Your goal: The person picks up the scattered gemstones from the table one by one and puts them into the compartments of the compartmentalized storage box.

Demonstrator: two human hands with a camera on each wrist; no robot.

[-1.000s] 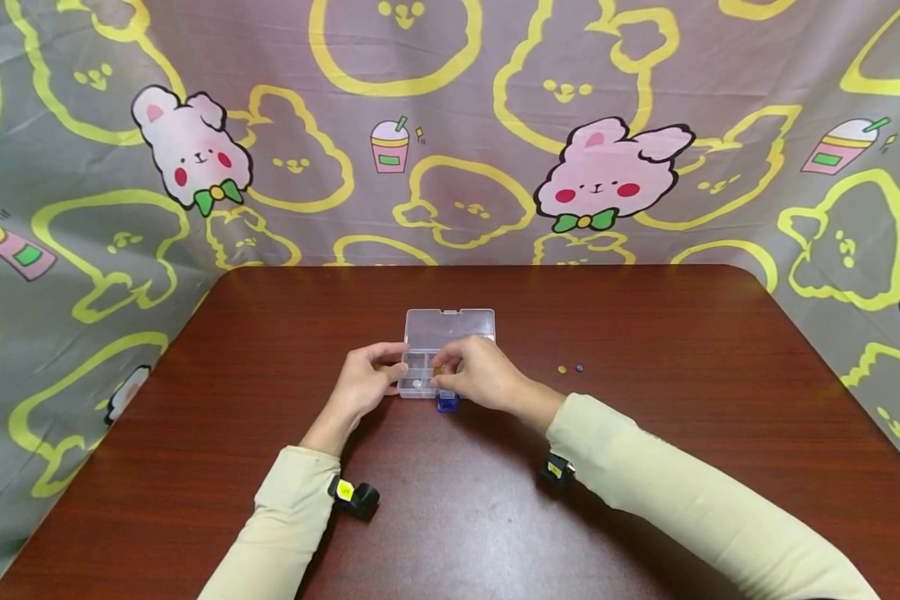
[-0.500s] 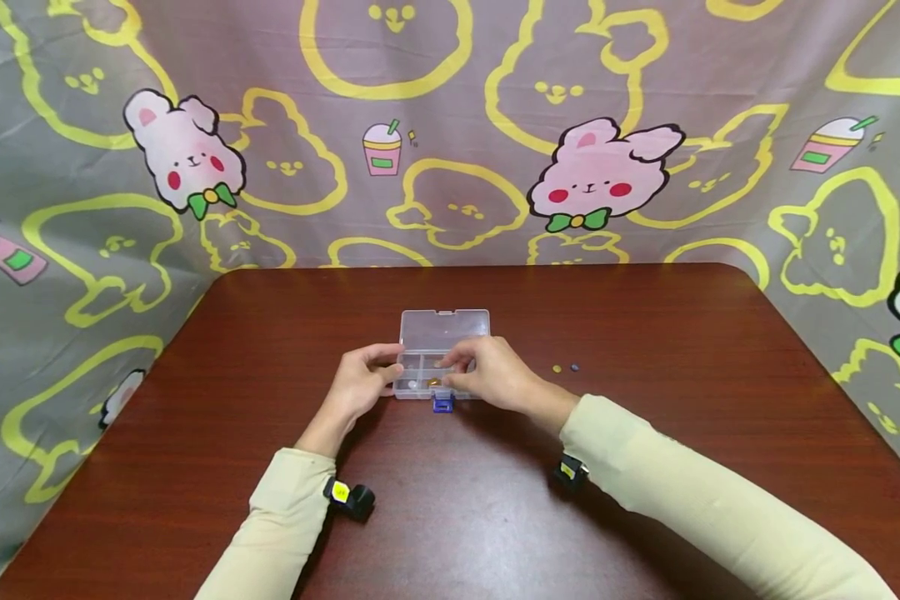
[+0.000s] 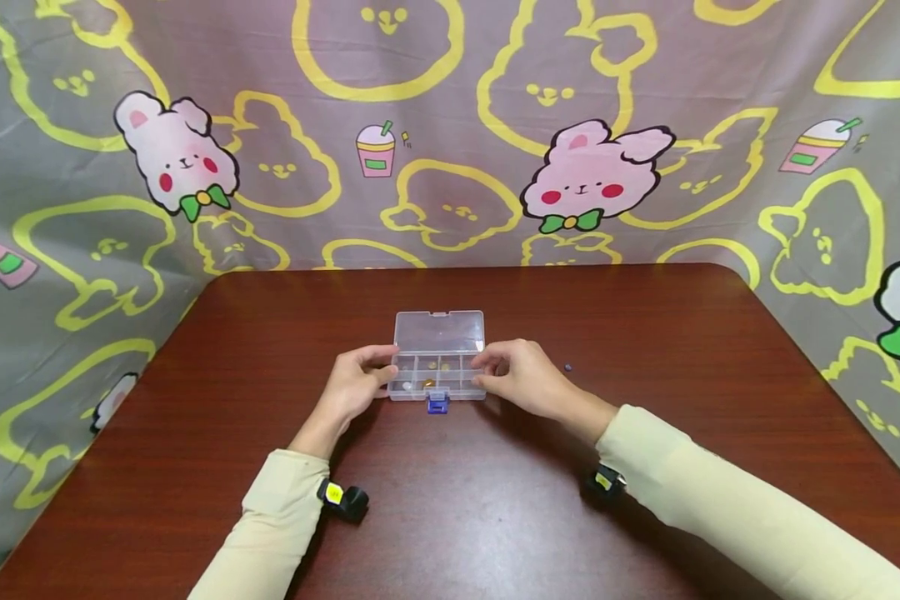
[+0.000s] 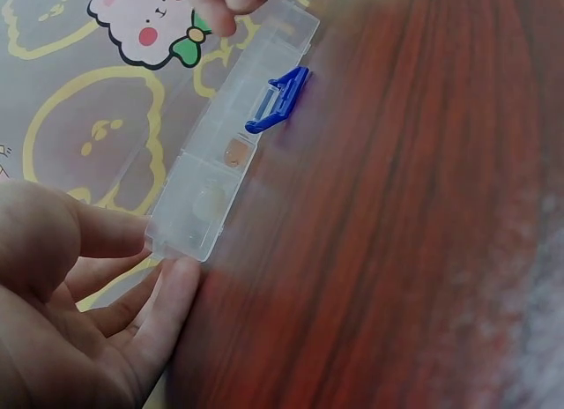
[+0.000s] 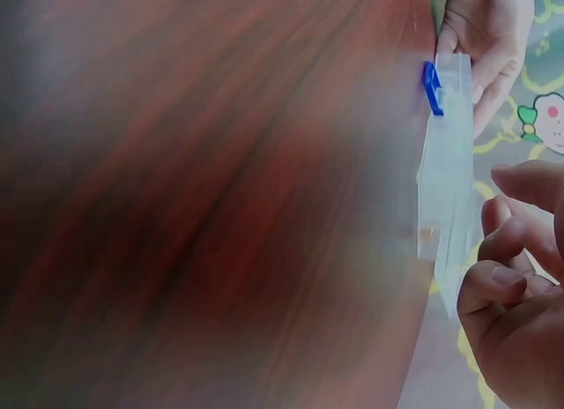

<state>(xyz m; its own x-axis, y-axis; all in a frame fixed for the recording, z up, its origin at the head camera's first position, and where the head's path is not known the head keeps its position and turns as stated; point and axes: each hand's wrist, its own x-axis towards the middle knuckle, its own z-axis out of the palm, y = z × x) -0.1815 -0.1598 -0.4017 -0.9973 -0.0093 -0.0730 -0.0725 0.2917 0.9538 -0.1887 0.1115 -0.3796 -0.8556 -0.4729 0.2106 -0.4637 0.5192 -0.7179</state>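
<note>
A clear plastic compartment box stands on the table, its lid raised at the back and its blue latch hanging at the front. My left hand holds the box's left end between thumb and fingers. A whitish piece lies in the front left compartment, an amber piece beside it. Two small yellowish pieces show in the back row. At the right end hovers my right hand, fingers loosely bent, thumb and fingertips apart; in the right wrist view nothing shows between them.
One small blue piece lies on the brown table just past the right hand. A patterned cloth hangs behind and at both sides of the table.
My right hand has moved right, from above the middle compartments to the box's right end; the amber piece it held now lies inside. The loose yellow piece is hidden. The left hand stays.
</note>
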